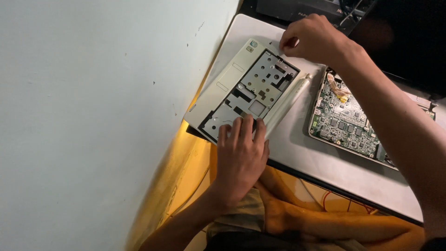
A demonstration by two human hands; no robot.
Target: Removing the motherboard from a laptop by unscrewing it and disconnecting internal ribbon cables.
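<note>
A white laptop top case (232, 76) with a grey metal keyboard frame lies tilted on a grey table (302, 148), against the wall. My left hand (241, 155) rests flat on its near end, fingers spread on the metal frame. My right hand (313, 39) sits at its far corner, fingers curled and pinched at the edge; whether it holds something small, I cannot tell. To the right lies the laptop's bottom half with a bare green circuit board (346, 121).
A pale wall (93, 102) rises close on the left. Dark equipment (302, 7) and a black screen (409, 37) stand at the table's back. Below the table's front edge are my legs and red and white cables (325, 197) on a yellow floor.
</note>
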